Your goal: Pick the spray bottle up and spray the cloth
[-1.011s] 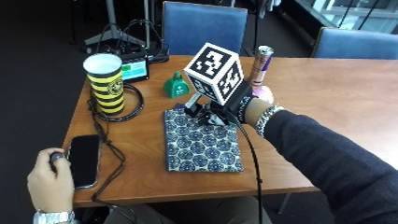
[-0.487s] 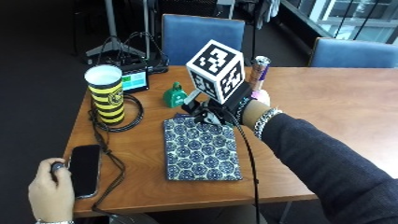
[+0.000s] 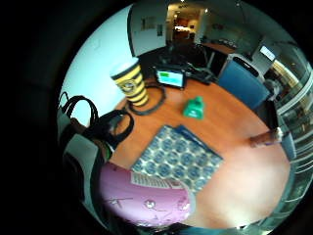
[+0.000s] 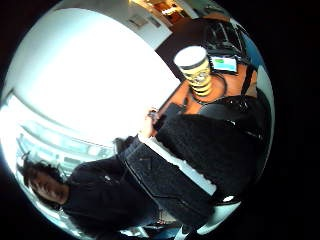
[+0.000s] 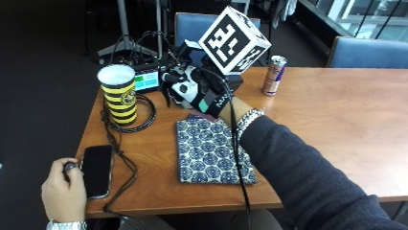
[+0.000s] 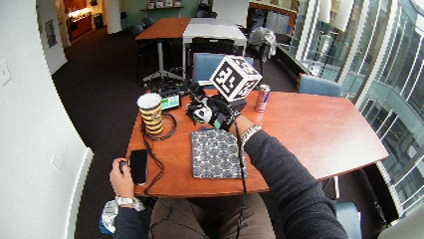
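right hand [image 5: 203, 93] over cloth [image 5: 213, 151] far edge; its grasp cannot be told | 1 spray bottle [image 3: 194, 107] just ahead; likely light, slick plastic; take round body

Office / open meeting area, not a home or lab.
Wooden meeting table [image 6: 318, 129] with blue upholstered chairs [image 6: 319, 85] around it, dark carpet [image 6: 99, 79], more tables [image 6: 179, 27] further back, floor-to-ceiling glazing [image 6: 391, 64] down one side. On the near table: phone [image 5: 97, 164], drinks can [image 5: 274, 75], striped paper cup [image 5: 119, 94], small screen [image 5: 146, 79] with cables.
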### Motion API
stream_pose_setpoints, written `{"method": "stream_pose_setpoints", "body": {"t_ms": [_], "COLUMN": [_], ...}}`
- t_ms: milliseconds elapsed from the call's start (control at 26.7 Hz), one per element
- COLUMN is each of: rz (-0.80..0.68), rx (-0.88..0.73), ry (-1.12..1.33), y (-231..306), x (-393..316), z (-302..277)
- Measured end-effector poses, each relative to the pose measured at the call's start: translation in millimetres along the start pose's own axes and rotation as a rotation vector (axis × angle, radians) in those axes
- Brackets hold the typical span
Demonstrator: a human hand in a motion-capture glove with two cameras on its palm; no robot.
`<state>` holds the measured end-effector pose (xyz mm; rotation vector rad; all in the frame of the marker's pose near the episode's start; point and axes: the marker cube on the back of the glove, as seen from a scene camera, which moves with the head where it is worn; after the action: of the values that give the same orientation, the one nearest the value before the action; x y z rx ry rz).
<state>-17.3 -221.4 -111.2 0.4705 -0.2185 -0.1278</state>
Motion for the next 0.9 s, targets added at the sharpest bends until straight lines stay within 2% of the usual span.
{"method": "stream_pose_setpoints", "body": {"t_ms": [225,449,637,899], "rz": [0.035,0.172,0.256,0.325], "rx": [0.213,0.466,0.561,0.578], "ry": [-0.332,-0.622,-0.638,-0.599], "y": [-13.3,-26.4,-27.2,-16.6], "x": [-23.4,-18.6,-3.7,12.8], "z": [20.5,59.4,91.0,107.2]}}
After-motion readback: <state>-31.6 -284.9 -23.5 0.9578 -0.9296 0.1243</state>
